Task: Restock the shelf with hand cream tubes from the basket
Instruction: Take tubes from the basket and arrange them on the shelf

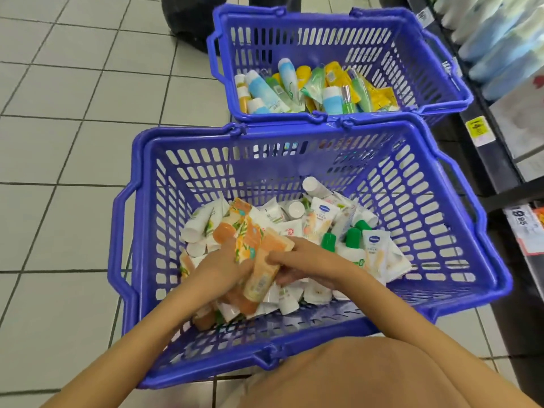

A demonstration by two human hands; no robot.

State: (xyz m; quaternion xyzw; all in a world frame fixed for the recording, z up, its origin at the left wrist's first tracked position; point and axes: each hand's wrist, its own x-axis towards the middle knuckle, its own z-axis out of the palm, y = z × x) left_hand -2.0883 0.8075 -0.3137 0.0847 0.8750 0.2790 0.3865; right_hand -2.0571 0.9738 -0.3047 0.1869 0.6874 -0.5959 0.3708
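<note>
A shop aisle floored in pale grey tiles [73, 92], with dark shelving [497, 160] running down the right side. A person bends over the nearer of two blue plastic baskets set on the floor, both arms reaching in.

The left hand [219, 265] is closed around a bunch of orange hand cream tubes [250, 237], which fan up and away from the fist, their orange caps and patterned bodies showing. The right hand [306, 260] meets it from the other side, fingers curled onto one orange tube [263, 275] that hangs cap-down between the two hands; both hands touch it.

Around and beneath the hands, the near basket [441, 219] holds a loose heap of white tubes [319, 214], some with blue oval logos, lying flat and overlapping. A few white bottles with green caps [351, 238] stand just right of the right hand.

The far basket [426, 48] sits touching the first along its rim and holds a mix of yellow, green and pale blue tubes [309, 86].

On the shelving, yellow and red price tags [478, 129] face the aisle, and blurred pale blue packs [500, 45] fill the upper right corner. A dark rounded object [188, 22] rests on the tiles beyond the far basket.
</note>
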